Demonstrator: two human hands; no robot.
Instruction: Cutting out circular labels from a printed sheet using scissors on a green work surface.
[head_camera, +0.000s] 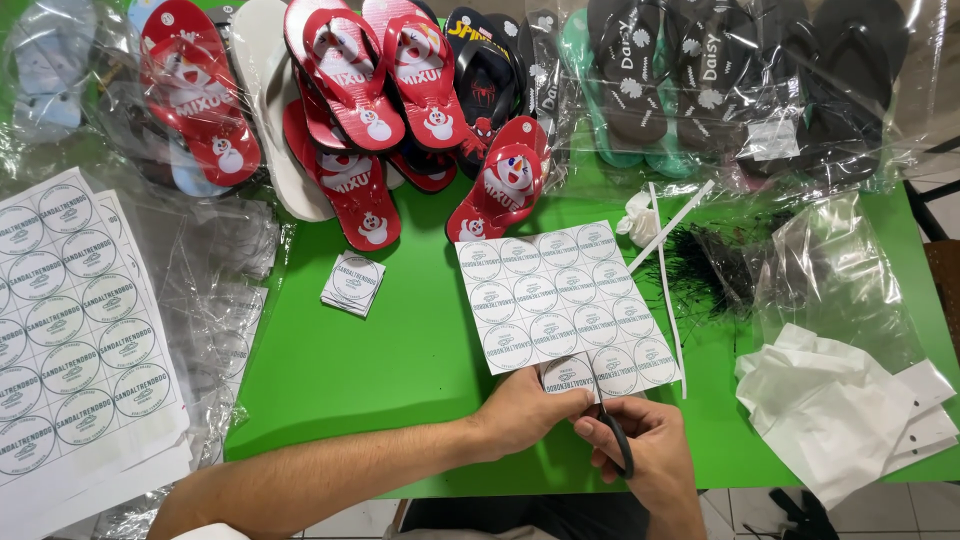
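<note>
**Label sheet at the scissors: position entry**

- Item: sheet of round printed labels, lying flat on the green table, tilted slightly so its long edges run from about 11 o'clock to 5 o'clock. It sits directly at 12 o'clock from both hands, its near edge touching them.
- Left hand: fingers closed in a pinch on the partly cut corner label at the sheet's near edge. This hand is the nearer one to the sheet.
- Right hand: fingers closed through the black handles of the scissors, just at 4 o'clock from the pinched label. The blades point toward 11 o'clock, into the sheet; how far apart they are cannot be told.
- Nearby: small stack of cut labels at 10 o'clock; larger uncut sheets at 9 o'clock; red sandals at 12 o'clock; white paper pieces at 3 o'clock.
</note>
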